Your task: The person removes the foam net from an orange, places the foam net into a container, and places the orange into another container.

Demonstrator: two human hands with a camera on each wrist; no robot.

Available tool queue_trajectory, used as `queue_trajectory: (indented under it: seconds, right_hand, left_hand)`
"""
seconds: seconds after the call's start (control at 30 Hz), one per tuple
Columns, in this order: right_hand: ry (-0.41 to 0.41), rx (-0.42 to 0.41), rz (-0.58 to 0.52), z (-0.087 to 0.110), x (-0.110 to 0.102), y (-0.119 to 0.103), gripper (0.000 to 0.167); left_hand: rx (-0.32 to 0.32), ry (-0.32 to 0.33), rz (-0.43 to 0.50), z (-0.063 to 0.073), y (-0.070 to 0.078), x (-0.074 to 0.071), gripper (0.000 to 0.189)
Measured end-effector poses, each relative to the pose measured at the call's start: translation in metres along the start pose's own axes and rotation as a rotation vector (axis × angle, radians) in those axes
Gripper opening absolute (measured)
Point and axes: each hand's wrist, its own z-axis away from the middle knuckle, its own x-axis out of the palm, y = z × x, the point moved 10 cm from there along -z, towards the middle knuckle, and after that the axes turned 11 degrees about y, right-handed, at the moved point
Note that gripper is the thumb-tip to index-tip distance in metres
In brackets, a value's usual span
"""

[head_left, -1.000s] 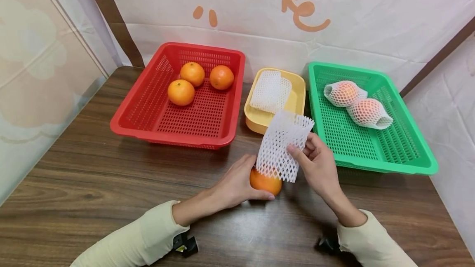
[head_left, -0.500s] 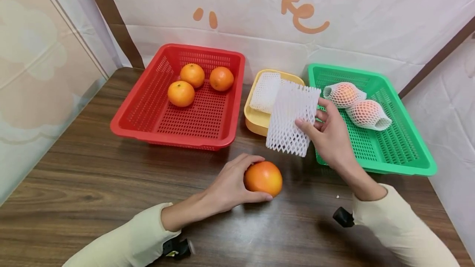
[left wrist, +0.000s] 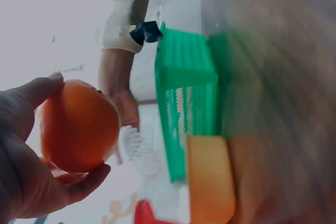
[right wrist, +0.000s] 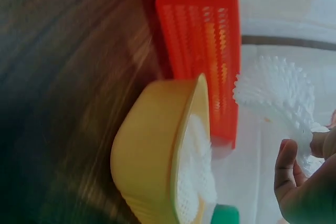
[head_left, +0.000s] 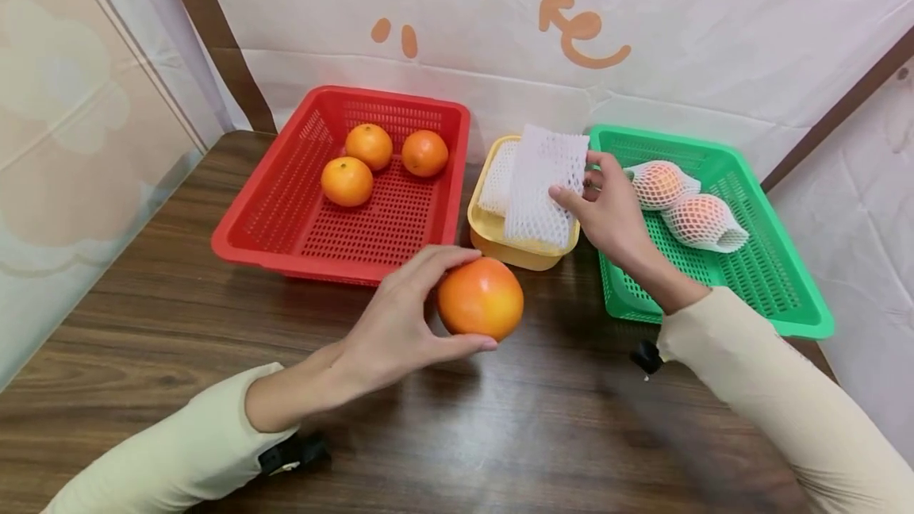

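My left hand [head_left: 400,316] grips a bare orange [head_left: 480,300] between thumb and fingers, raised off the table in front of the yellow container. In the left wrist view the same orange [left wrist: 79,127] fills the space between thumb and fingertips. My right hand [head_left: 610,205] pinches the right edge of a white foam net sleeve [head_left: 546,189] above the yellow container [head_left: 524,256]. Seen from the right wrist, the sleeve [right wrist: 278,95] hangs apart from the container's rim. More white net sleeves [head_left: 494,189] lie inside the container, partly covered by the held one.
A red basket [head_left: 286,248] at left holds three bare oranges [head_left: 347,182]. At right, a green basket [head_left: 800,300] holds two fruits in net sleeves [head_left: 703,220]. The wooden table [head_left: 500,450] meets a printed cloth backdrop [head_left: 500,62].
My right hand has drawn the net sleeve up off the orange, back over the yellow container. My left hand has lifted the orange from the table and moved slightly left.
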Motion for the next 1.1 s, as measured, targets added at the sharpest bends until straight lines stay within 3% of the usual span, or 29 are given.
queue_trajectory:
  seconds: [0.2,0.3,0.5,0.73,0.97,1.1]
  right_hand:
    - [0.010,-0.008,0.152,-0.022,0.005,0.003,0.066]
    - [0.013,-0.005,0.184,-0.031,0.005,0.003,0.068]
    - [0.051,0.044,0.206,-0.051,0.005,0.008,0.066]
    - [0.057,0.100,0.291,-0.072,0.016,0.014,0.066]
    - [0.052,0.148,0.325,-0.080,0.024,0.025,0.068]
    - [0.090,0.117,0.356,-0.086,0.026,0.026,0.066]
  left_hand:
    - [0.056,0.067,-0.094,-0.023,-0.003,-0.028,0.077]
    - [0.042,0.090,-0.158,-0.037,-0.009,-0.042,0.077]
    - [-0.068,0.079,-0.250,-0.066,-0.030,-0.065,0.074]
    - [-0.240,0.071,-0.312,-0.099,-0.064,-0.091,0.075]
    - [-0.328,0.008,-0.402,-0.121,-0.094,-0.098,0.085]
    - [-0.375,-0.039,-0.431,-0.130,-0.110,-0.097,0.087]
